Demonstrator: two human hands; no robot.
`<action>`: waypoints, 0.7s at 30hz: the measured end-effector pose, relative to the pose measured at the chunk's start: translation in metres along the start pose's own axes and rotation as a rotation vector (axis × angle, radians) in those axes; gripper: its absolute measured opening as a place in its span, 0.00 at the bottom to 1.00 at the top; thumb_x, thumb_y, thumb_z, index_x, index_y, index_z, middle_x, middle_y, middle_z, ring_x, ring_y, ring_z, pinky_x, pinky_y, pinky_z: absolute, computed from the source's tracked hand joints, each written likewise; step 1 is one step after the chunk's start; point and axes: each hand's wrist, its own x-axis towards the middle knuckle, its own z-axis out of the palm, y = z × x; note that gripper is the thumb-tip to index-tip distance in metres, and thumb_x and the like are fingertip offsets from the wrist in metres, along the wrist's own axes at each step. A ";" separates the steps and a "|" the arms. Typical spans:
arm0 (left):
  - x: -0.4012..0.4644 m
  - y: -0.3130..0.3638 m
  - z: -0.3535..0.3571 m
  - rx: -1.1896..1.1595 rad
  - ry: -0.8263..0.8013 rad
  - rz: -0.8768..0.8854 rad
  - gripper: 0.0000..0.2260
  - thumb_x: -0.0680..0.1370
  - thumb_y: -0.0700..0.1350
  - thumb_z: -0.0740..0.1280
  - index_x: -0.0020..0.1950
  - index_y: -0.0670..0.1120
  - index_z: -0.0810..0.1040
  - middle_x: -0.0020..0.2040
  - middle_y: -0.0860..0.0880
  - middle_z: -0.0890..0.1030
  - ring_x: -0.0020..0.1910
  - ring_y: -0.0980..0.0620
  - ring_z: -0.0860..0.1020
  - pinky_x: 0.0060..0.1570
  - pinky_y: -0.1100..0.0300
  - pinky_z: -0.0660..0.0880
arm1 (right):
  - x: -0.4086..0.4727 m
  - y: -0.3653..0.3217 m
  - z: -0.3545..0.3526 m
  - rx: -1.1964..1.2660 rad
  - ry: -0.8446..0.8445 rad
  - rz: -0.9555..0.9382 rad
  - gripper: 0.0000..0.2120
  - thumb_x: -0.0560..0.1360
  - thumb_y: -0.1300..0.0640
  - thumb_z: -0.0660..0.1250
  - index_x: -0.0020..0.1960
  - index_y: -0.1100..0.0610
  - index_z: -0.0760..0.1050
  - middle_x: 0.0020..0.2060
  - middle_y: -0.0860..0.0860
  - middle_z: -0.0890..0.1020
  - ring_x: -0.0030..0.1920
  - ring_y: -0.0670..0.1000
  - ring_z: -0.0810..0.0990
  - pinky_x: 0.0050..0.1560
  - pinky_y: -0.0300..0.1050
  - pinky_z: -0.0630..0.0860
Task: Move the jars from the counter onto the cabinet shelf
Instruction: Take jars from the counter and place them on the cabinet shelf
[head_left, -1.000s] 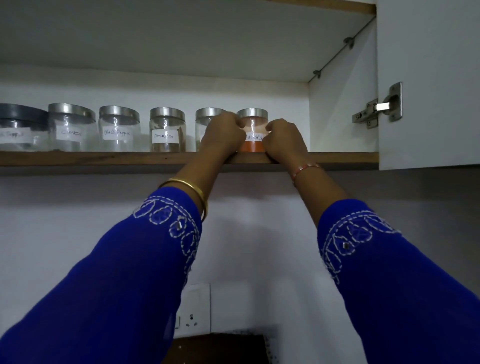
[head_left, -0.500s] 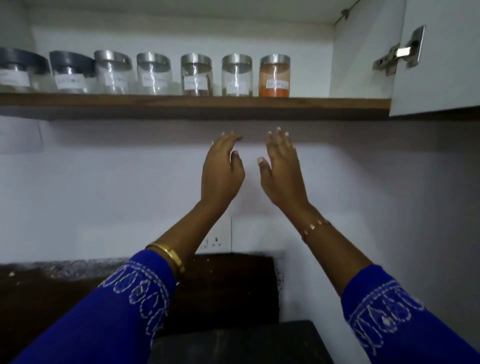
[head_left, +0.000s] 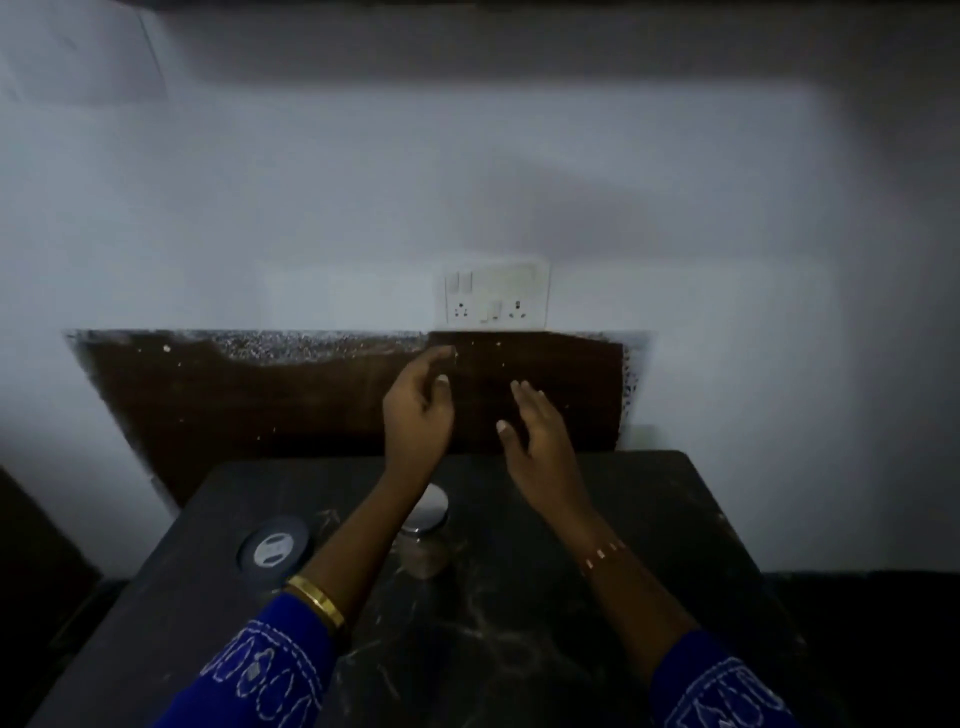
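Note:
A small glass jar (head_left: 427, 540) with a silver lid and pale contents stands on the dark counter (head_left: 649, 545), partly hidden behind my left forearm. A second jar with a dark lid (head_left: 274, 550) stands to its left. My left hand (head_left: 420, 410) hovers above and beyond the silver-lidded jar, fingers apart, holding nothing. My right hand (head_left: 535, 431) is beside it to the right, open and empty too. The cabinet shelf is out of view above.
A white socket plate (head_left: 496, 297) is on the wall behind the counter, above a dark brown backsplash (head_left: 234, 395). White wall flanks the counter on both sides. The scene is dim.
Both hands let go of the orange jar on the shelf and came down, empty, toward the counter. My view dropped from the shelf to the counter.

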 end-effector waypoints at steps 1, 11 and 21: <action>-0.006 -0.012 -0.007 -0.005 0.000 -0.046 0.14 0.77 0.31 0.59 0.62 0.36 0.75 0.56 0.45 0.79 0.47 0.67 0.77 0.44 0.81 0.70 | -0.006 0.002 0.011 -0.011 -0.042 0.030 0.26 0.80 0.54 0.58 0.76 0.54 0.55 0.76 0.51 0.57 0.77 0.49 0.51 0.72 0.40 0.51; -0.053 -0.118 -0.048 -0.005 -0.107 -0.608 0.17 0.78 0.33 0.58 0.66 0.39 0.71 0.66 0.42 0.75 0.65 0.47 0.72 0.57 0.63 0.67 | -0.027 0.013 0.111 -0.126 -0.364 0.263 0.34 0.75 0.57 0.66 0.76 0.54 0.53 0.76 0.54 0.56 0.76 0.53 0.53 0.74 0.50 0.56; -0.069 -0.162 -0.057 -0.154 -0.453 -0.856 0.19 0.79 0.33 0.57 0.71 0.39 0.64 0.63 0.46 0.73 0.64 0.50 0.72 0.55 0.61 0.71 | -0.027 0.031 0.163 -0.014 -0.365 0.482 0.49 0.69 0.54 0.73 0.77 0.53 0.42 0.74 0.57 0.56 0.73 0.56 0.60 0.73 0.54 0.63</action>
